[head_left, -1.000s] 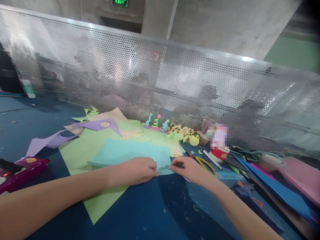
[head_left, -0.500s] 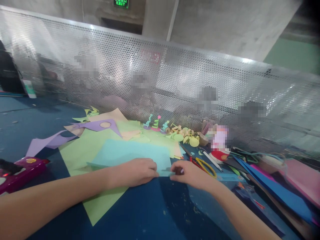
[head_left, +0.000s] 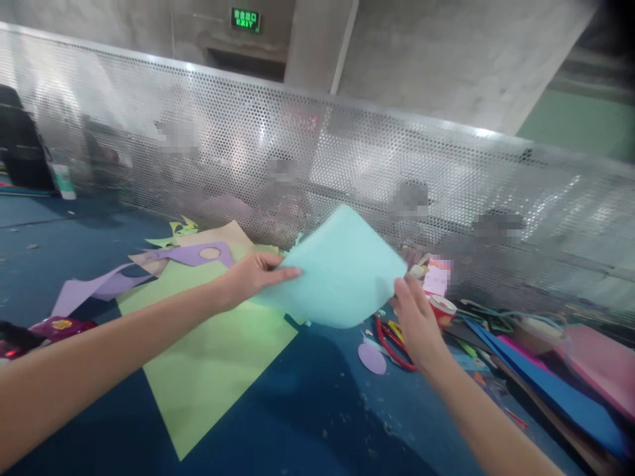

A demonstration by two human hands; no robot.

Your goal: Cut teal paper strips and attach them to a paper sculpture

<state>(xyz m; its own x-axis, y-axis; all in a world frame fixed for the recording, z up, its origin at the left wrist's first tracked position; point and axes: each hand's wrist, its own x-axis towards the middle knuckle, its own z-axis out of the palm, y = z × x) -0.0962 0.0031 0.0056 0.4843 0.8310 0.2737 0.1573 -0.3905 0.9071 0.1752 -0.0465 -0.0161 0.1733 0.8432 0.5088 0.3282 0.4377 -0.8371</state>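
Observation:
A light blue paper sheet (head_left: 342,264) is held up above the table, tilted and slightly curved. My left hand (head_left: 258,274) pinches its left side, thumb stretched along the sheet. At the sheet's right corner, my right hand (head_left: 414,311) grips the edge with its fingertips. A large green sheet (head_left: 213,363) lies on the blue table below my left forearm. Under the sheet's lower right edge are a small purple paper oval (head_left: 372,358) and red-handled scissors (head_left: 389,344), partly hidden by my right hand.
Purple paper with a round hole (head_left: 191,254) lies at the back left, near a magenta device (head_left: 62,327). A red cup (head_left: 441,309) stands behind my right hand. Blue (head_left: 550,383) and pink sheets (head_left: 605,360) lie at the right. A perforated metal screen (head_left: 223,132) runs behind.
Both hands have risen and moved apart, lifting the light blue sheet off the table. The purple oval and more of the green sheet now show.

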